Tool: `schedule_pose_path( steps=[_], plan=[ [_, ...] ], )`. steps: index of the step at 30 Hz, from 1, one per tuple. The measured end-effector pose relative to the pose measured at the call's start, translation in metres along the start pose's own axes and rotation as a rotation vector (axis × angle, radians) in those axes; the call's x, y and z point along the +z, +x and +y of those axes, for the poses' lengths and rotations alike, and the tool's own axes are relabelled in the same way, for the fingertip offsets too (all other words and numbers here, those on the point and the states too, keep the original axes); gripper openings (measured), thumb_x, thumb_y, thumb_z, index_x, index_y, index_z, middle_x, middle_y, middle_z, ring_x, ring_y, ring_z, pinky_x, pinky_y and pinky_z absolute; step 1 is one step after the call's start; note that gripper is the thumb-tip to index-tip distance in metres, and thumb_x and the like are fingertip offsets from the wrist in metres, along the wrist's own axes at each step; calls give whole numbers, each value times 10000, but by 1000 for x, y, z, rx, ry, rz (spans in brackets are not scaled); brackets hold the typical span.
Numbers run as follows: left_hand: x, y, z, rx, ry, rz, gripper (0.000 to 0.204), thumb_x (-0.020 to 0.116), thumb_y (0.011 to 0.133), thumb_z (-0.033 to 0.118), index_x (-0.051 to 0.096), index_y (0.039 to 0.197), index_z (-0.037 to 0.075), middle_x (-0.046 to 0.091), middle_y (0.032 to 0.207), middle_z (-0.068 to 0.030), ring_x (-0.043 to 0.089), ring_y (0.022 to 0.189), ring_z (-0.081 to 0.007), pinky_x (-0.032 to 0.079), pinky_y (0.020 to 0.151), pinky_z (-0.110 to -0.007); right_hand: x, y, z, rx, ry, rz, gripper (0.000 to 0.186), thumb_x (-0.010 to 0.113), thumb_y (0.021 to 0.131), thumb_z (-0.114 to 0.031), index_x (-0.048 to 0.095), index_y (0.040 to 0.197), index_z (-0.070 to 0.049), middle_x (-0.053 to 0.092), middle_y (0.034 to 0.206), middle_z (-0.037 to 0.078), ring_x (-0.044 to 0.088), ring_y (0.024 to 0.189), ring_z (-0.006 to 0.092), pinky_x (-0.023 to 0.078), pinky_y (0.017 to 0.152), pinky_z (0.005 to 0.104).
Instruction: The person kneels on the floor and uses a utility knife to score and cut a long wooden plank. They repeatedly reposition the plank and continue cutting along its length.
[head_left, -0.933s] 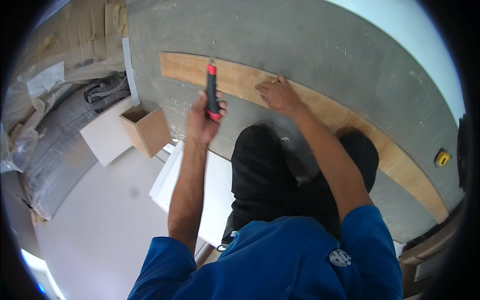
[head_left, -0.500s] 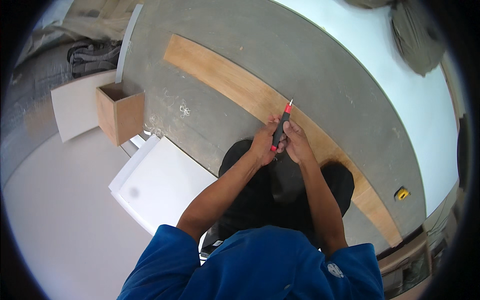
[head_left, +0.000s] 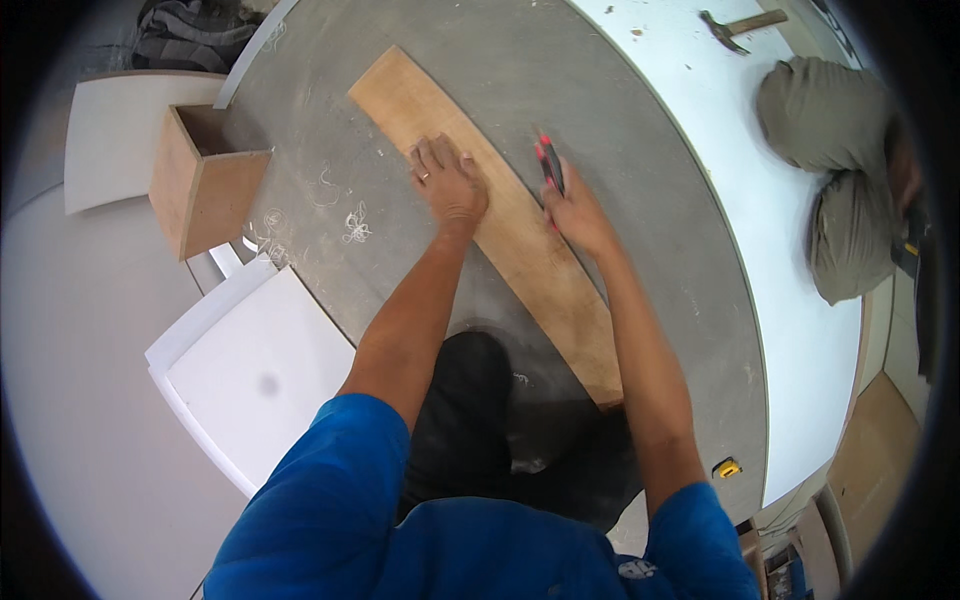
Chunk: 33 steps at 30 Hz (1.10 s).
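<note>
A long, thin wooden strip [head_left: 540,280] lies diagonally on a grey board [head_left: 660,260] in front of me. My left hand [head_left: 450,185] is open on the strip's upper part, fingers spread, a ring on one finger. My right hand [head_left: 570,205] grips a red-and-black cutting tool [head_left: 550,160] just beside the strip's right edge, its tip pointing away from me. My knees are at the near part of the board, partly under my arms.
An open wooden box [head_left: 205,200], white panels [head_left: 245,380] and a dark bag [head_left: 195,35] sit left. A yellow tape measure [head_left: 729,467] lies right. Beyond the grey board, a white sheet [head_left: 800,400] bears a hammer [head_left: 740,30] and another person's khaki-trousered knees [head_left: 830,120].
Both hands met on the tool; now my left hand has gone up-left onto the strip and my right has the tool. The view has shifted, showing more of the other person and the hammer.
</note>
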<state>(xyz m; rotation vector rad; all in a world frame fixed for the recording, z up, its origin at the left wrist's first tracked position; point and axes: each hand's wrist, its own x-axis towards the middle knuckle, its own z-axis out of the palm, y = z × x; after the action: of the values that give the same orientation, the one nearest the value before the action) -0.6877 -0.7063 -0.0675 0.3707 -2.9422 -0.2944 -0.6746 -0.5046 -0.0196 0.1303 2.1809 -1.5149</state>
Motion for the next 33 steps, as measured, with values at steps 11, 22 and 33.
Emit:
schedule_pose_path(
  steps=[11,22,33],
  plan=[
    [-9,5,5,-105,11,-183,626,393,1017,340,277,1531,0,216,1582,-261,114,1495,-423,115,1169,-576,68,193,-100,-348,-351,-59,525,516,968,-161,387,1458,-26,534,1311,322,530,1201,480,423,1039,513],
    [-11,5,4,-127,-11,-223,639,388,1008,345,300,1529,-15,207,1591,-286,121,1496,-447,123,1170,-598,97,246,-131,-255,-477,-97,548,520,937,-115,407,1462,-6,498,1368,283,518,1251,427,429,1063,474],
    [-9,4,3,-91,-14,-162,648,418,990,338,323,1514,-31,236,1576,-299,141,1484,-467,141,1154,-606,103,256,-134,-294,-605,-142,607,563,865,-78,388,1430,53,601,1234,305,592,1152,437,479,985,494]
  ],
)
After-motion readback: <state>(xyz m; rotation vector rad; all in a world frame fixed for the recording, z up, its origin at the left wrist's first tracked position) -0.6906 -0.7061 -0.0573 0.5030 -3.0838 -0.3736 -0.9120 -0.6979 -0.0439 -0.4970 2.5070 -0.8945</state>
